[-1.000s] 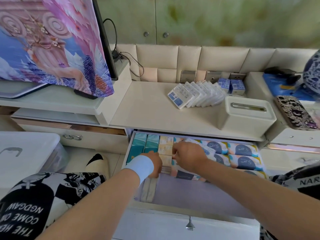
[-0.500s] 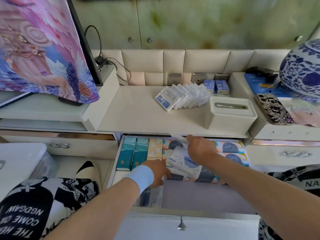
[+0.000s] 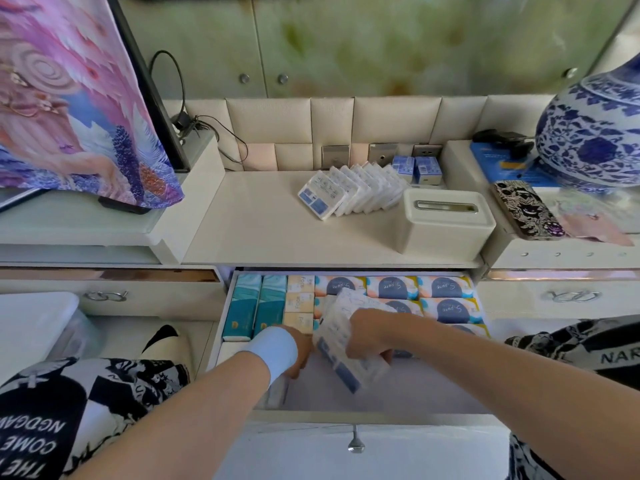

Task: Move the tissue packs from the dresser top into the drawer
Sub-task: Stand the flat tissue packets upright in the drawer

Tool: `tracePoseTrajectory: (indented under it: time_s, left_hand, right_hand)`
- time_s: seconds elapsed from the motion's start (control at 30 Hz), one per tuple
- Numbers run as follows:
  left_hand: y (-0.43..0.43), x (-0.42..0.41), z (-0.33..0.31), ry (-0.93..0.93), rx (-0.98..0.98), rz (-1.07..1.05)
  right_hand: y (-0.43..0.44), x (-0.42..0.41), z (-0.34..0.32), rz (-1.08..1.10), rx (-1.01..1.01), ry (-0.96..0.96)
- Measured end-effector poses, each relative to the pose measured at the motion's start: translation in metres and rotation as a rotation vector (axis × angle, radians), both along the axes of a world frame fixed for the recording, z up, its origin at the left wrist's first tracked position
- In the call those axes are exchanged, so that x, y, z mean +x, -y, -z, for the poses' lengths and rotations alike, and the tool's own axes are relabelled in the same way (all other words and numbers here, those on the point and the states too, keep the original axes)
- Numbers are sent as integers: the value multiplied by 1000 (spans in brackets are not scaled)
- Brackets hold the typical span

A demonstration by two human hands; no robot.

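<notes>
The drawer (image 3: 363, 415) stands open, its back half filled with stored packs (image 3: 446, 287). Over its front half, the right hand (image 3: 370, 336) has its grip curled round a white-and-blue tissue pack (image 3: 341, 355), which is tilted and not yet laid down. The left hand (image 3: 296, 351) reaches into the drawer just left of that pack; whether its grip holds anything cannot be told. Behind the drawer, on the dresser top (image 3: 263, 230), a fanned row of packs (image 3: 349, 192) is left to move.
</notes>
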State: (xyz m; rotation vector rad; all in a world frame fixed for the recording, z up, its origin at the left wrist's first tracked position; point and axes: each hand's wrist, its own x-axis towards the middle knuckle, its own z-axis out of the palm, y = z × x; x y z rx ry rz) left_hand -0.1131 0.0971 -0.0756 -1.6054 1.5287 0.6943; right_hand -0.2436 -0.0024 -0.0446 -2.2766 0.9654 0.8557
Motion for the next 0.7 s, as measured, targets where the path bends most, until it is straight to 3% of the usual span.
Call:
tracePoseTrajectory:
  time_s: [0.1, 0.2, 0.33, 0.57, 0.7]
  left_hand:
    - [-10, 11, 0, 45, -45, -21]
    - [-18, 21, 2, -9, -217, -144]
    - [-31, 33, 8, -106, -285, -253]
    - [-48, 54, 8, -254, -500, -372]
    - [-45, 55, 7, -257, -457, -427]
  right_hand:
    - [-24, 4, 15, -52, 57, -39]
    - [-42, 8, 30, 1, 109, 26]
    - [-55, 21, 54, 54, 127, 82]
    - [-76, 39, 68, 368, 640, 124]
    - [-74, 48, 72, 438, 620, 156]
